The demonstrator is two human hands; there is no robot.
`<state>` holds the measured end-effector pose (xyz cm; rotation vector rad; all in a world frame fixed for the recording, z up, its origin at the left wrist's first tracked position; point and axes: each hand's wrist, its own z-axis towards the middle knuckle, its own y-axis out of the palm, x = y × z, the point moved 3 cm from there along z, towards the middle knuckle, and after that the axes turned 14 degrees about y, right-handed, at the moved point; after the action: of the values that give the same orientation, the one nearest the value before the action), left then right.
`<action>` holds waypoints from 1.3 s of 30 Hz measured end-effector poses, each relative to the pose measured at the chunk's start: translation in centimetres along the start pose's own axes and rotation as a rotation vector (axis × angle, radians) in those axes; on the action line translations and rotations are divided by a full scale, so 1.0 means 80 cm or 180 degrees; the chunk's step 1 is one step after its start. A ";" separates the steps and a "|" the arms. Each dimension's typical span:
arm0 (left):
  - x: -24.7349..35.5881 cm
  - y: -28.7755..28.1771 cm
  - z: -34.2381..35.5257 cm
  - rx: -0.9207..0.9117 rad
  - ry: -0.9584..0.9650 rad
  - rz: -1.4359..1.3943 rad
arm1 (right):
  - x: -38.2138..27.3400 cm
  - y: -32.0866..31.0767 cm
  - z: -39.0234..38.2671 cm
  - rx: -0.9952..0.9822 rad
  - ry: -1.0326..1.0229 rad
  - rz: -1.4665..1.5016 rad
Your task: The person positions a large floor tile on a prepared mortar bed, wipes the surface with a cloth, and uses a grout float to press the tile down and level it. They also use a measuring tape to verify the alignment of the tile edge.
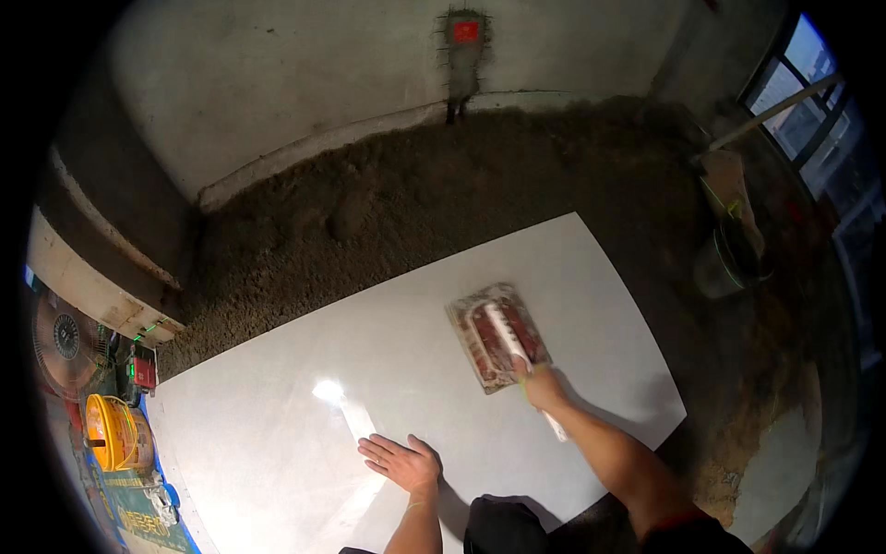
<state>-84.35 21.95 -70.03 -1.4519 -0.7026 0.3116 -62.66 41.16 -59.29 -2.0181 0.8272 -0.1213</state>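
A large, pale tile (305, 425) lies aslant before me on dark, rough mortar. My left hand (401, 462) rests on its near part, palm down, fingers stretched out and holding nothing. Further right, my right hand (540, 383) is closed round the white handle of a float (498, 337). The float has a rectangular, reddish plate with grey, mortar-smeared edges. It is over the right half of the tile and somewhat blurred; whether it touches the surface I cannot tell.
Loose mortar (369, 203) spreads to the back wall, which has a red box (466, 32). At left are a yellow bucket (118, 432), a fan (66, 337) and a red device with green light (141, 369). A dark bucket (729, 263) and long-handled shovel (734, 180) stand right.
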 end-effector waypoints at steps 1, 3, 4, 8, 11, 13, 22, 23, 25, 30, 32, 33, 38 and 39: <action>0.000 -0.003 0.000 0.0000 0.0001 -0.0031 | -0.028 0.002 0.011 -0.0226 -0.0189 0.0099; -0.001 -0.005 -0.001 -0.0130 -0.0047 -0.0033 | -0.078 -0.020 0.012 -0.1031 -0.0479 0.0514; 0.002 -0.009 0.004 0.0085 0.0048 -0.0149 | -0.104 -0.050 0.008 -0.1630 -0.0468 0.0754; 0.003 -0.007 -0.008 0.0012 -0.0030 -0.0008 | -0.044 -0.189 -0.066 -0.1024 -0.1308 0.1564; 0.001 0.001 -0.017 -0.0030 -0.0046 0.0041 | 0.048 -0.193 -0.102 0.0004 -0.1958 0.2406; 0.001 0.006 -0.021 0.0229 0.0102 0.0175 | 0.088 -0.114 -0.094 0.0957 -0.1453 0.1467; -0.017 0.035 0.007 0.0197 -0.0153 0.0851 | 0.055 -0.094 -0.043 -0.1936 -0.0484 0.1689; -0.019 0.041 0.011 0.0126 -0.0087 0.0783 | 0.081 -0.125 -0.065 -0.1351 -0.0475 0.1823; -0.028 0.045 0.015 0.0061 -0.0124 0.0910 | 0.143 -0.166 -0.111 -0.0301 -0.1094 0.2222; -0.027 0.051 0.010 0.0020 -0.0075 0.0975 | 0.310 -0.065 -0.109 0.0939 -0.0394 0.1240; -0.023 0.047 0.006 -0.0083 -0.0158 0.1100 | 0.337 -0.022 -0.058 -0.0172 0.1038 0.1003; -0.017 0.047 0.002 -0.0092 -0.0183 0.1094 | 0.344 -0.035 -0.034 -0.0367 0.1458 0.1275; 0.010 0.033 0.012 -0.0222 -0.0121 0.0896 | 0.342 -0.221 -0.064 -0.0345 0.0369 0.2198; 0.014 0.029 0.014 -0.0239 -0.0195 0.1522 | 0.355 -0.259 -0.095 0.0197 -0.0122 0.2034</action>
<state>-83.64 23.77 -72.04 -1.6800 -0.4102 0.7062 -33.29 25.93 -45.12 -1.6062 1.3793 0.2512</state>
